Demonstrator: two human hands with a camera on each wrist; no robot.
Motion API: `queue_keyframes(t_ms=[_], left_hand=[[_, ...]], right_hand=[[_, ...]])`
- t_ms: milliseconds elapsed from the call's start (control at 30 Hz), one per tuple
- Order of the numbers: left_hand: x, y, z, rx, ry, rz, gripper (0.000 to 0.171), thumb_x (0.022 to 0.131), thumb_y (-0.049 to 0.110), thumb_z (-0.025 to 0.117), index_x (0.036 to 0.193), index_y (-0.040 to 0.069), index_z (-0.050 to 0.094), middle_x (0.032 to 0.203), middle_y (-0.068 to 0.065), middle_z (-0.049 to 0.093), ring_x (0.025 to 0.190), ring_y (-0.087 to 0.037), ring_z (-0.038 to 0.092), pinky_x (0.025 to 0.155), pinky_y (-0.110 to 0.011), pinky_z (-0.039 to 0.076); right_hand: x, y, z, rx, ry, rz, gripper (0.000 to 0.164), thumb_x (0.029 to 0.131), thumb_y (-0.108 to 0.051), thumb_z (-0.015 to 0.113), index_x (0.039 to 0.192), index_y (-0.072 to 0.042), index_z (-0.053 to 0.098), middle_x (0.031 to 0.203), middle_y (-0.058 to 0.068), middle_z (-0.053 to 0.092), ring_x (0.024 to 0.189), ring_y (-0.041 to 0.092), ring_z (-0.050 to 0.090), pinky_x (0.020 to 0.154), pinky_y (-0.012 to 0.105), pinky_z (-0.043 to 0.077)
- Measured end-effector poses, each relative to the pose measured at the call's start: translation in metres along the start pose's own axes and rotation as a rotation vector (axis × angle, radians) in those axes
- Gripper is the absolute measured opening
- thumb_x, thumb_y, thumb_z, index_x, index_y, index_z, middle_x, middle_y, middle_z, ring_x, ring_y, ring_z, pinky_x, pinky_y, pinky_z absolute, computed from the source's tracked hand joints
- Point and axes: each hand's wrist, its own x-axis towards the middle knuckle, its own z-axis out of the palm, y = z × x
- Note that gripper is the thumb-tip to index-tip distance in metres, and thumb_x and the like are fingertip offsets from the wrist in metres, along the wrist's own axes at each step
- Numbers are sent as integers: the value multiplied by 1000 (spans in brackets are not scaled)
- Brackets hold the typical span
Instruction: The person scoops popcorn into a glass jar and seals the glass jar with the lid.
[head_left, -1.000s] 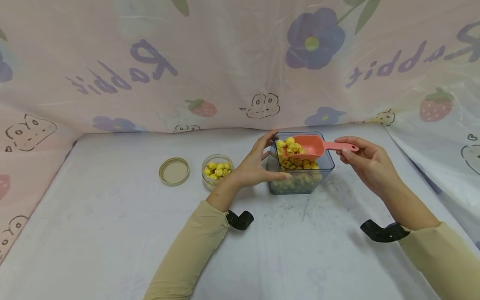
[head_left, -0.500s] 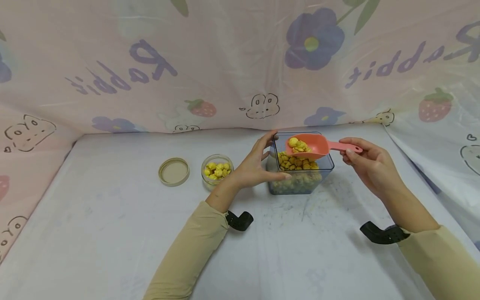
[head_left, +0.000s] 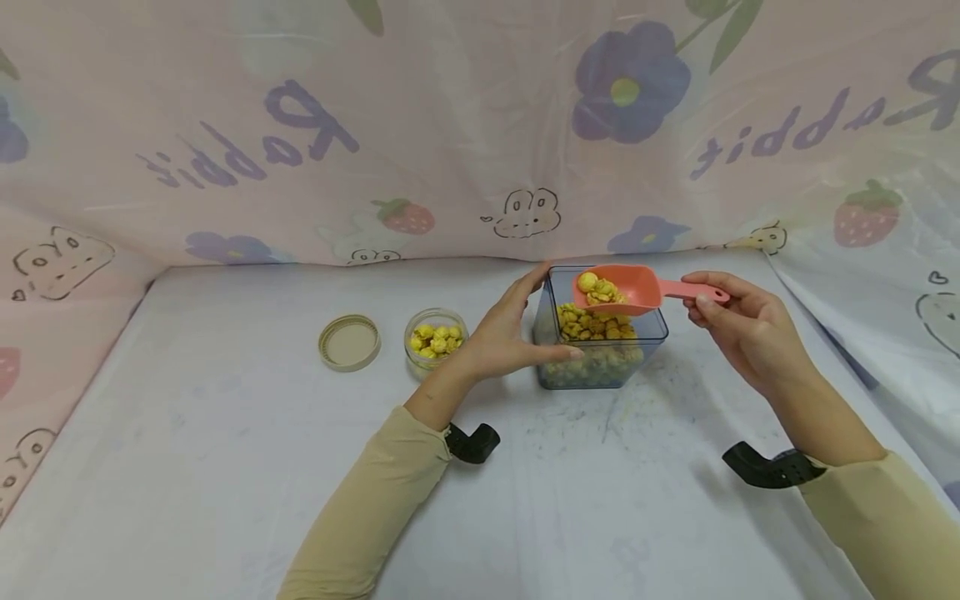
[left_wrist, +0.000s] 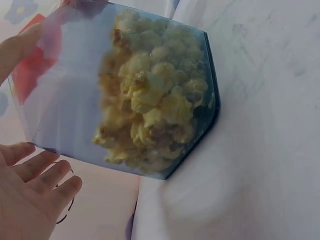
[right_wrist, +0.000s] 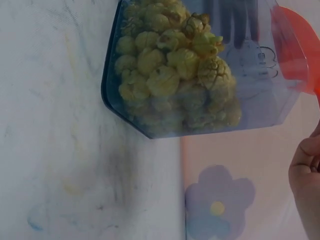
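Note:
A clear bluish plastic container (head_left: 626, 379), partly filled with yellow popcorn (head_left: 592, 329), stands on the table. My left hand (head_left: 506, 337) holds it from the left, thumb along the front wall and fingers at the back. In the left wrist view, the fingertips (left_wrist: 70, 185) meet the container's edge. My right hand (head_left: 753, 329) pinches the handle of a coral-red scoop (head_left: 641, 290) between thumb and fingers. Several popcorn pieces lie in the scoop, which is over the container's opening. Through the container wall (right_wrist: 265, 107), the right wrist view shows the popcorn heap.
Left of the container is a small round glass jar (head_left: 415, 364) with popcorn in it. Beside that jar lies a round beige lid (head_left: 349, 343). Behind the white table (head_left: 225, 433) hangs a printed pink cloth (head_left: 450, 125).
The scoop has risen out of the popcorn and shifted slightly right with popcorn in it. Between half a second ago and now it barely moves. My left hand stays at the container.

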Motion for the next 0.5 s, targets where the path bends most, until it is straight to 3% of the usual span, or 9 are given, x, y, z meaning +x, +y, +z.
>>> queue_keyframes(t_ms=[333,500], left_hand=[[-10,2,-11,70,54,10,97,75,38,82,152,24,24,154,3,30,141,-16,30,115,-36,30],[-17,3,-21,85,86,-27,95,74,41,82,150,26,28,152,5,31,139,-19,33,113,-42,33]], right_hand=[[5,-1,10,-33,-9,-4,31,95,15,37,113,8,61,98,9,61,83,14,62,77,19,54],[8,1,18,-35,-32,-10,32,94,16,37,113,9,61,97,9,62,81,14,62,75,19,53]])
